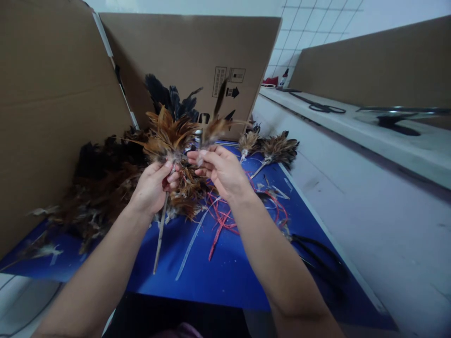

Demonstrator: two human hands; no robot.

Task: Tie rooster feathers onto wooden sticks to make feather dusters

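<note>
My left hand (152,184) is closed around a thin wooden stick (160,234) topped with a bunch of brown and orange feathers (169,136); the stick hangs down toward the blue mat (225,272). My right hand (220,169) pinches a small tuft of brown and dark feathers (215,123) right beside that bunch. Both hands are held above the mat, close together.
A heap of loose dark and brown feathers (98,188) lies left, against cardboard walls (52,108). Two finished feather bundles (275,149) rest at the mat's far right. Red and white strings (225,218) lie below my hands. Black scissors (317,258) lie at right; another pair (324,108) on the white ledge.
</note>
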